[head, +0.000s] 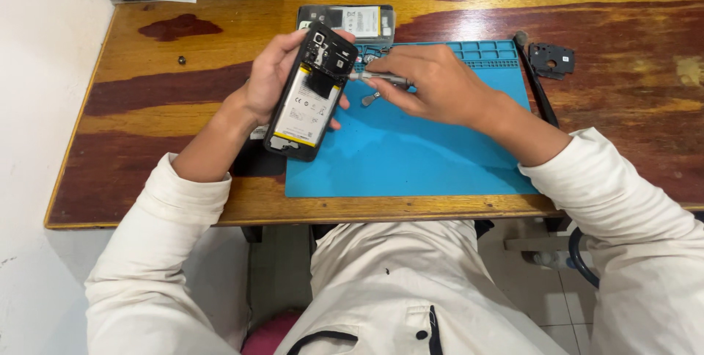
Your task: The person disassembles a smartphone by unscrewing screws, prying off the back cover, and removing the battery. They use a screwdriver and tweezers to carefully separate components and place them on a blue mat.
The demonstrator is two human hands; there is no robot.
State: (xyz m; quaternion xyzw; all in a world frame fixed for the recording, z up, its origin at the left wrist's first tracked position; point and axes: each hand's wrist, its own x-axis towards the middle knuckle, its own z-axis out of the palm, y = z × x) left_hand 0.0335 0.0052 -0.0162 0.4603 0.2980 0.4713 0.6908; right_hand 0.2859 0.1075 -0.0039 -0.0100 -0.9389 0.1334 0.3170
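- Opened phone (pixel 308 98): black frame, back cover off, white battery and dark circuit board exposed; held tilted above the left edge of the blue mat, upper end leaning toward the far side of the desk.
- Left hand (pixel 268 76): wrapped around the phone from its left side, fingers curled over the top edge behind it, thumb tip showing at the right edge near the battery; grip closed on the phone.
- Right hand (pixel 433 83): fingers pinched shut around a slim grey screwdriver, wrist above the mat.
- Screwdriver (pixel 378 76): lies nearly level, tip touching the upper part of the phone by the circuit board.
- Blue mat (pixel 418 157): rectangular work mat on the desk, small moulded compartments along its far edge.
- Second phone (pixel 356 21): opened, flat on the desk just beyond the mat.
- Small metal piece (pixel 370 98): lying on the mat below the screwdriver.
- Black plastic part (pixel 551 59): on the desk, right of the mat.
- Thin black tool (pixel 537 87): lying along the mat's right edge.
- Wooden desk (pixel 147 105): varnished, with dark streaks.
- Small dark screw-like item (pixel 181 59): alone on the left of the desk.
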